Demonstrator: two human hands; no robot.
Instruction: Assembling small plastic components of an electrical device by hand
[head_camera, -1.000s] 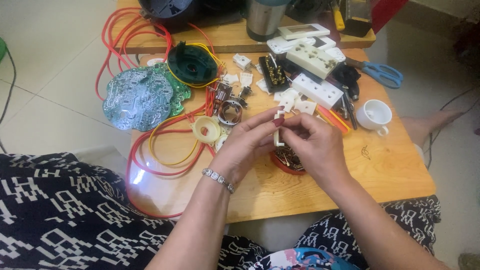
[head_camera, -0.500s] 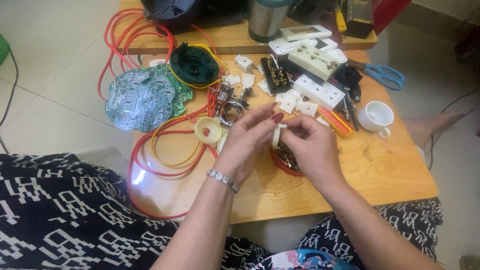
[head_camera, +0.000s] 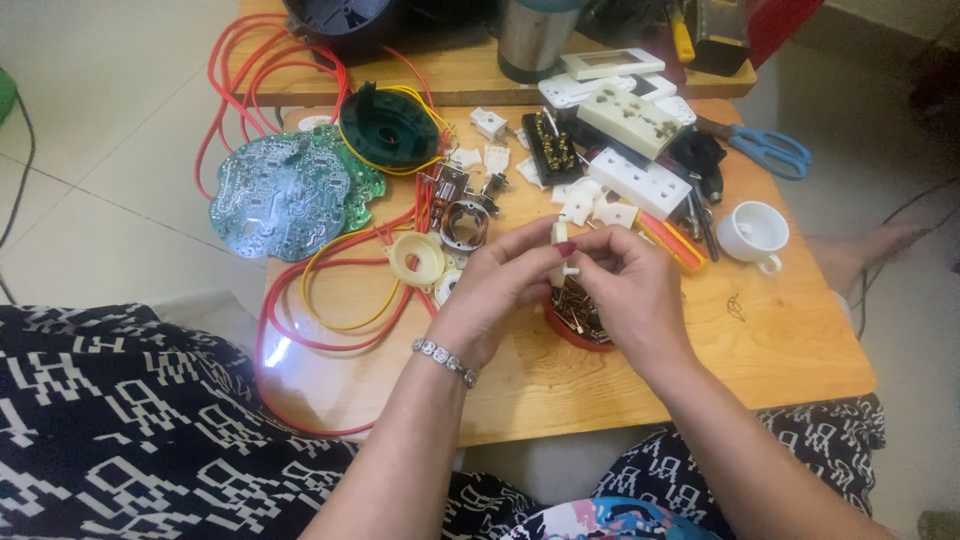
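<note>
My left hand (head_camera: 500, 290) and my right hand (head_camera: 630, 285) meet over the small wooden table (head_camera: 780, 340). Together they pinch a small white plastic part (head_camera: 561, 245), held upright between the fingertips of both hands. Directly below the hands sits a red dish (head_camera: 577, 322) holding several small metal pieces. A bracelet circles my left wrist. Several more white plastic parts (head_camera: 590, 205) lie just beyond the hands.
Green circuit boards (head_camera: 285, 190), a dark round housing (head_camera: 388, 127), red and yellow wires (head_camera: 330, 300), a cream ring (head_camera: 418, 258), white socket strips (head_camera: 645, 180), blue-handled scissors (head_camera: 765, 150) and a white cup (head_camera: 755, 233) crowd the table. A metal cylinder (head_camera: 530, 35) stands at the back.
Both hands stay together on the white part. They have turned it slightly and the fingers have shifted their grip; the view has drifted a little.
</note>
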